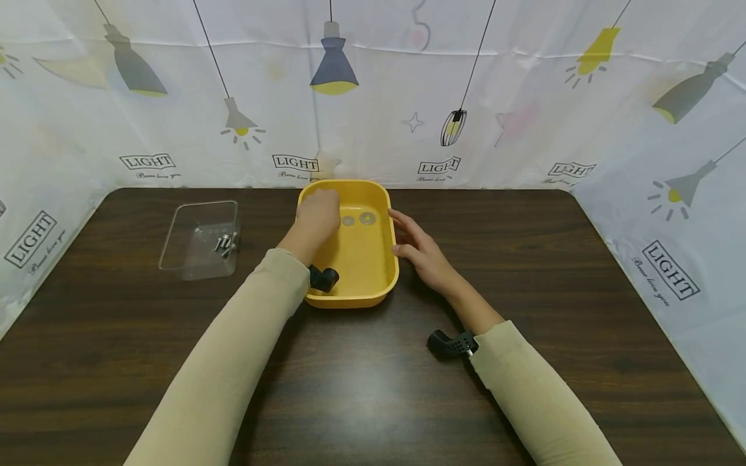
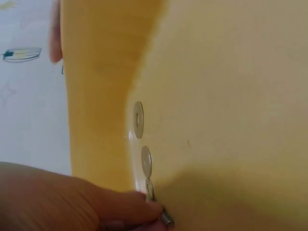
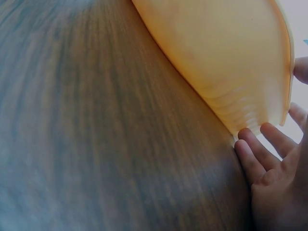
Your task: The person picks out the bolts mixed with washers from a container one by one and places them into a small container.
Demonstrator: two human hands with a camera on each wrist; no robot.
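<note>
A yellow plastic bin (image 1: 361, 278) stands on the table. My left hand (image 1: 318, 217) reaches into its far left part; in the left wrist view the thumb and a finger pinch a small metal rod (image 2: 167, 219), whose other end is hidden by the fingers. Beside it, along the bin's far side, lie a large washer (image 1: 367, 218), a smaller washer (image 1: 348, 221) and a third washer (image 2: 150, 188) right by the fingertips. My right hand (image 1: 424, 255) touches the outside and rim of the bin's right wall with fingers spread and only slightly bent.
On the left of the dark wooden table (image 1: 373, 388) stands a clear plastic box (image 1: 201, 233) with several small metal pieces (image 1: 226, 244) inside. Behind the table hangs a white curtain (image 1: 384, 84) printed with lamps. The bin's far edge is close to it.
</note>
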